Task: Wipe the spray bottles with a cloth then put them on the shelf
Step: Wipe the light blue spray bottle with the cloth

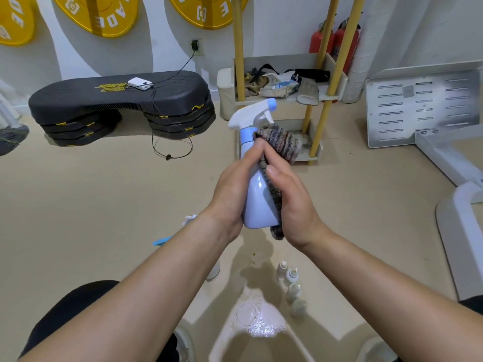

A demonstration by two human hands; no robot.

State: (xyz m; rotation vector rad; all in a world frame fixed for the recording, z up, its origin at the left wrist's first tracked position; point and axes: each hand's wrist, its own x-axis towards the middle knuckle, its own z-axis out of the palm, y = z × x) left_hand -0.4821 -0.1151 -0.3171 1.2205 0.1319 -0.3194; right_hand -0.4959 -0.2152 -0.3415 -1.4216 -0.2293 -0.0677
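Left hand (pixel 231 188) grips spray bottle (pixel 258 202); right hand (pixel 291 205) holds cloth (pixel 281 142) against it.
Wiping step; next likely placement on shelf (pixel 282 61).

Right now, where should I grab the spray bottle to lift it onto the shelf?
Probably take the spray bottle round its smooth body, below the blue collar, coming from the left, where the left hand holds it. It stands upright, and the cloth under the right hand covers its right side.
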